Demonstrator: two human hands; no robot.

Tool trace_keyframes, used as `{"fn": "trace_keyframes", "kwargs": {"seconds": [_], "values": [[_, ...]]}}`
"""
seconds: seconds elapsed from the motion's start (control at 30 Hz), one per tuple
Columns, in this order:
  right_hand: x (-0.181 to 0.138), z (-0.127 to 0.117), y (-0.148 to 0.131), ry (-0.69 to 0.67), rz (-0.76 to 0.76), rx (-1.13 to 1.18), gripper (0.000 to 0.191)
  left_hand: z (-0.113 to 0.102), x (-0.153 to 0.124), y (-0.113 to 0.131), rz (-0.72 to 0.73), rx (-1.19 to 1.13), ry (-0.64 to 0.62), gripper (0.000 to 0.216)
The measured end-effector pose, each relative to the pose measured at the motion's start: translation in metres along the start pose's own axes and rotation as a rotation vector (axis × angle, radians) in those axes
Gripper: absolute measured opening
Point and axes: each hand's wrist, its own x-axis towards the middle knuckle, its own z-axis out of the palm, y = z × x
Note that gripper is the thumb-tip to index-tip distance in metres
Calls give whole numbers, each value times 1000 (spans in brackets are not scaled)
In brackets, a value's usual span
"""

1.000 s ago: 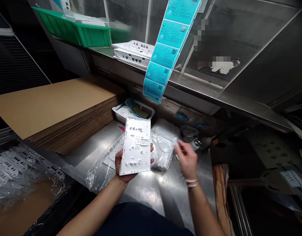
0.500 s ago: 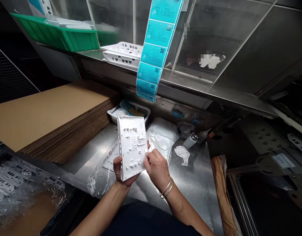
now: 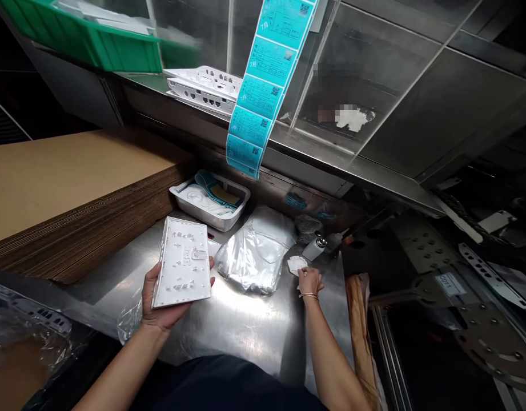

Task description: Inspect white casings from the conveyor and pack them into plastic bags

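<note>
My left hand (image 3: 159, 305) is shut on a white moulded plastic panel (image 3: 183, 262), holding it from below with its studded face up. My right hand (image 3: 309, 282) is apart from the panel, its curled fingertips on a small white wipe (image 3: 297, 265). That wipe lies on the steel table (image 3: 249, 337) beside a small bottle with a metal cap (image 3: 314, 249). A bulging clear plastic bag (image 3: 256, 251) lies between my hands. Its contents are hard to make out.
Corrugated cardboard sheets (image 3: 74, 194) are stacked at the left. Behind the bag sits a white tray (image 3: 209, 202) with small items. A blue label strip (image 3: 263, 74) hangs overhead. White housings (image 3: 203, 88) and a green crate (image 3: 87, 40) stand on the upper ledge.
My right hand has left the panel and moved right to the white wipe. My left hand has carried the panel leftward. The view has also shifted.
</note>
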Motion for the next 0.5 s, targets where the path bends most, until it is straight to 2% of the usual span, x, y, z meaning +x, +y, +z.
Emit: {"fn": "trace_keyframes", "kwargs": {"seconds": [0.07,0.1,0.17,0.27,0.4,0.5], "values": [[-11,4,-6,15,-59,3,28,-1,-10,3,-29,1,2,63],[-18,6,-14,-26,-105,27,32,0,-13,3,-48,1,1,63],[-34,12,-35,-197,-175,80,39,-1,-14,0,-102,14,4,66],[-50,30,-68,-419,-116,92,39,-8,2,-14,-229,76,41,69],[-49,57,-87,-454,-25,126,16,-27,38,-42,-364,193,186,68],[-42,61,-80,-437,13,220,17,-35,56,-58,-364,215,247,64]]}}
